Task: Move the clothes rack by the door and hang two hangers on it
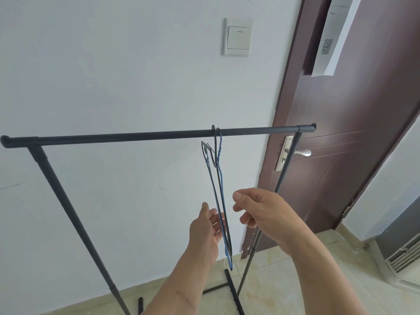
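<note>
A black clothes rack [127, 137] stands against the white wall, its right end in front of the brown door [354, 123]. Two thin wire hangers hook over the top bar right of its middle: a blue hanger [220, 196] and a black hanger [210, 164], hanging edge-on and close together. My left hand [205, 230] is open just left of their lower part, fingers behind the wires. My right hand [256, 208] is just right of them, fingers loosely curled and holding nothing.
A light switch [238, 37] is on the wall above the bar. The door has a silver handle [300, 153] and a paper sheet [334, 35] taped on it. A grey vented unit [402, 258] stands on the tiled floor at right.
</note>
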